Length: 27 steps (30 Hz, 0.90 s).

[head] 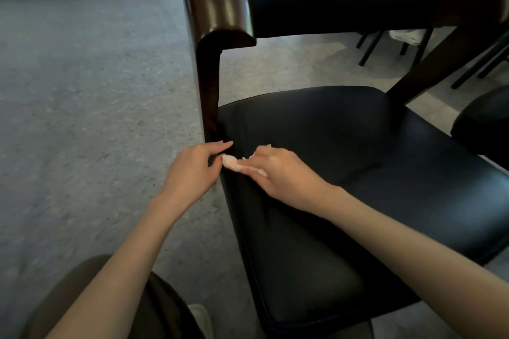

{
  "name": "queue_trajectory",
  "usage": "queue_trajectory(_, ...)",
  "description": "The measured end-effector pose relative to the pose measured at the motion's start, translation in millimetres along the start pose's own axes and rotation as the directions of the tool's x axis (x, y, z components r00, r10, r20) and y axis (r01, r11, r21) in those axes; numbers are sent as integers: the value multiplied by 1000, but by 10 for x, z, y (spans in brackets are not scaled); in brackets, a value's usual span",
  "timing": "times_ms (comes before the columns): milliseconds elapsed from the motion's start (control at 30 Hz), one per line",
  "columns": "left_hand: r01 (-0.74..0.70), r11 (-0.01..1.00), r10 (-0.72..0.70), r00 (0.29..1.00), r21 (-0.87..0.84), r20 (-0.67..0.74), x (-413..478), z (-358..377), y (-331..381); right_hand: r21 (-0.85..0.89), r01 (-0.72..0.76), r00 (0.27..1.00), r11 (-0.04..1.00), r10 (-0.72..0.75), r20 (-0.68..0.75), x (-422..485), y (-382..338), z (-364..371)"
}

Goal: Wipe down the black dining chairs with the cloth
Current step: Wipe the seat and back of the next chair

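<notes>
A grey speckled floor [82, 91] runs back to a pale wall with a dark skirting line. On it stands 1 black dining chair [344, 173] with a padded black seat, a padded black backrest and a glossy dark wooden frame. Its wooden post [210, 85] comes down to the seat's rear left corner.

Both hands meet at the seat's left edge, just in front of that corner. The right hand [281, 176] lies on the seat with its fingers curled round a small white cloth [231, 164], bunched into a wad and pressed against the edge. The left hand [192, 168] is outside the edge with its fingers bent. Its forefinger reaches to the foot of the post and its thumb is just beside the end of the cloth. Whether it pinches the cloth or only touches the seat I cannot tell.

At the right, part of a 2nd black seat [482, 124] shows. Beyond it are a slanting dark table leg [429, 63] and thin black legs [369, 49]. At the bottom are the person's olive trouser knee [82, 297] and a pale shoe [201, 316].
</notes>
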<state>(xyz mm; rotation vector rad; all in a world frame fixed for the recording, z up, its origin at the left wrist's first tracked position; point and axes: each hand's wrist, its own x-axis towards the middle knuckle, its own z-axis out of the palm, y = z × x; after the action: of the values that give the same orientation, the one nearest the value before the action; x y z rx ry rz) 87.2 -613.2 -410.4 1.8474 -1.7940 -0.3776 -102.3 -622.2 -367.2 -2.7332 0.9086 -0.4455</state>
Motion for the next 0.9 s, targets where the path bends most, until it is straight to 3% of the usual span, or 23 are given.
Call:
queue_trajectory(67, 1, 1000, -1, 1000, -10, -4, -11, -16, -5, -123, -41, 999, 992, 39, -17, 68, 232, -77)
queue_trajectory(133, -3, 1000, 3, 1000, -7, -9, -44, -16, -10, -245, -229, 973, 942, 218, -73, 134, 578, -166)
queue_trajectory(233, -22, 1000, 21, 1000, -8, -8, -91, 4, -35, -165, -363, 923, 917, 330, -198, 158, 614, -129)
queue_trajectory(400, -23, 1000, 23, 1000, -2, -22, -86, 56, -59, 15, -39, 999, 999, 39, -4, -145, -117, 44)
queue_trajectory(467, -42, 999, 42, 998, 11, -41, -73, 74, -25, -35, -46, 999, 998, 45, -21, -125, 90, -30)
queue_trajectory(533, -58, 998, 59, 996, 17, -63, -81, 92, 3, -133, -170, 983, 976, 158, -92, -34, 406, -106)
queue_trajectory(600, -62, 998, 64, 995, 24, -78, -101, 106, 20, -106, -275, 956, 956, 259, -138, 25, 532, -120)
queue_trajectory(733, -58, 998, 61, 994, 38, -87, -110, 117, 46, 43, -111, 986, 993, 115, -117, -270, 203, 82)
queue_trajectory(900, -45, 999, 46, 995, 18, -84, -106, 110, 101, 267, 42, 997, 963, -57, 47, -728, -77, -96)
